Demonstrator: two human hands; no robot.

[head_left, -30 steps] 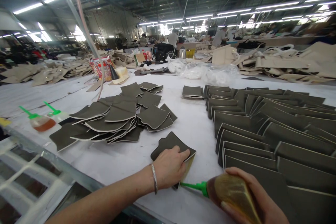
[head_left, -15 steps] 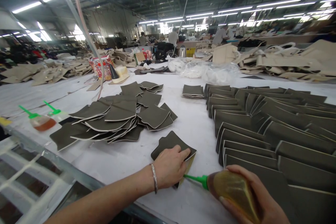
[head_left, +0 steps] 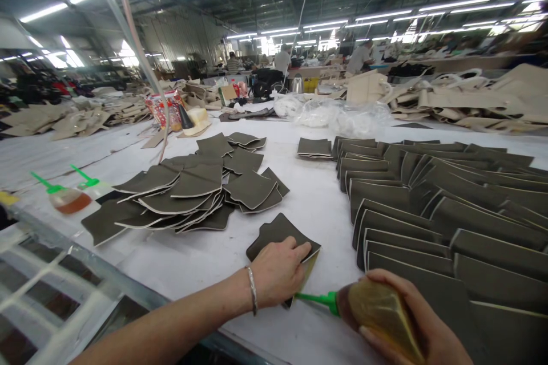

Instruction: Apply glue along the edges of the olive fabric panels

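Olive-grey panel (head_left: pixel 276 231) flat on the white-covered bench (head_left: pixel 327 199), same spot as half a second back, pinned under the left grip (head_left: pixel 278 271). No obvious shift there: fingers pressed onto the panel's top face, thumb hidden, so can't tell about any actual pinch. Right grip (head_left: pixel 422 316) wrapped around an amber squeeze bottle (head_left: pixel 377 311), just to the right of the panel and toward the near side.

Only real change: position of the green nozzle (head_left: pixel 319 298). Half a second ago, a bit farther up along the panel's yellowish edge strip (head_left: pixel 310 268); now back down by the panel's near corner. Probably means mid-pass along that edge, back and forth, not finished there, at a guess. Can't make out fresh liquid at the tip.

Loose pile (head_left: pixel 192 182) beyond and left of the panel, fanned rows (head_left: pixel 398 234) to the right, no visible change in either.
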